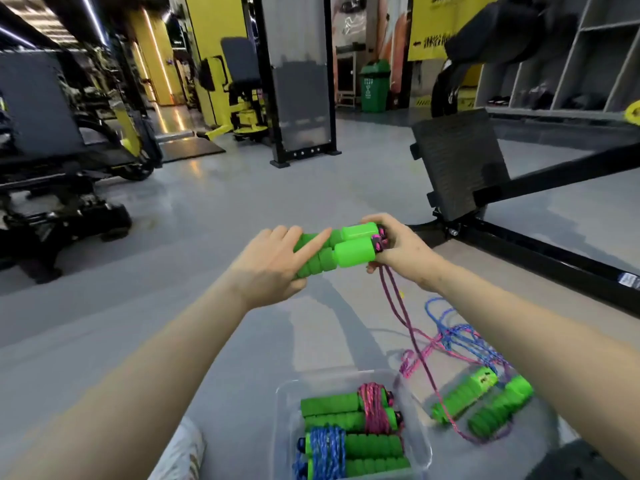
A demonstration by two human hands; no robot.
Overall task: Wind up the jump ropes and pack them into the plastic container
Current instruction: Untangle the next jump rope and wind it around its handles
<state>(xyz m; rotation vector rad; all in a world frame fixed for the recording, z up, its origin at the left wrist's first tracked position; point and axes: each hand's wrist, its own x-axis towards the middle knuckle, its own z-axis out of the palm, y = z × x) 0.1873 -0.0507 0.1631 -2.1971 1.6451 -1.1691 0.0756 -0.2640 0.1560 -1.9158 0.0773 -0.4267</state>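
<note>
Starting at the left, what is the left hand (273, 261) doing?

— Its fingers (311, 242) are curled over the ribbed foam ends of a pair of green handles (343, 252), with the thumb underneath and the index finger stretched along the top. The handles lie side by side, roughly level, held up above the floor (156, 244).

And at the other end of them?

— The right hand (398, 251) is clamped round the smooth cap ends, fingers (377, 220) over the top and thumb below. Both sets of fingers are closed on the same pair.

Where does its cord go?

— A pink-purple cord (394, 303) drops in two strands from just under the right fingers. It reaches the floor well below them and to their right, where it tangles with a blue cord (450, 332).

What sits beneath the hands?

— A clear plastic container (285, 417) stands on the floor, well below both sets of fingers. Two wound ropes lie in it. The blue-wrapped bundle (327, 448) is at its nearer left side, and the pink-wrapped bundle (372, 407) is beyond it, towards the right.

Anything further right?

— Two loose handles (464, 398), also green, lie on the floor near the container's right wall, well below the right fingers. They lie apart from each other, and the tangled cords cross over them.
</note>
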